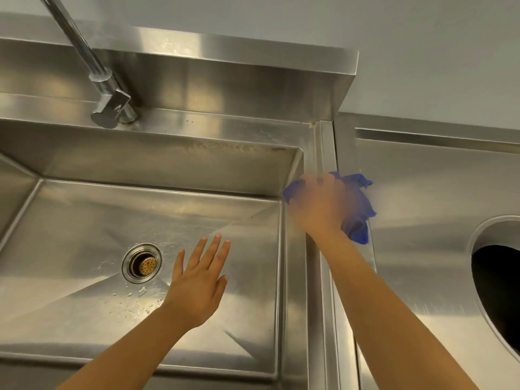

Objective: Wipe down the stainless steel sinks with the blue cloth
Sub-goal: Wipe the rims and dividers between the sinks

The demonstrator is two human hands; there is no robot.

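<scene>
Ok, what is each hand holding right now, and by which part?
The right hand grips the blue cloth by its bunched middle, loose ends sticking out both sides, on the sink rim. The left hand holds nothing, open above the basin.

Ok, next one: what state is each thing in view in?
basin: water drops near the drain.
blue cloth: bunched, on the rim right of the basin.
right hand: gripping the cloth, blurred.
left hand: open, above the basin.
faucet: no stream visible.

Bright, soft light; warm glare patches the backsplash (pixel 225 88) at 12 o'clock. At 3 o'clock the right hand (pixel 320 206) and blue cloth (pixel 357 232) are motion-blurred; straight edges bow.
</scene>
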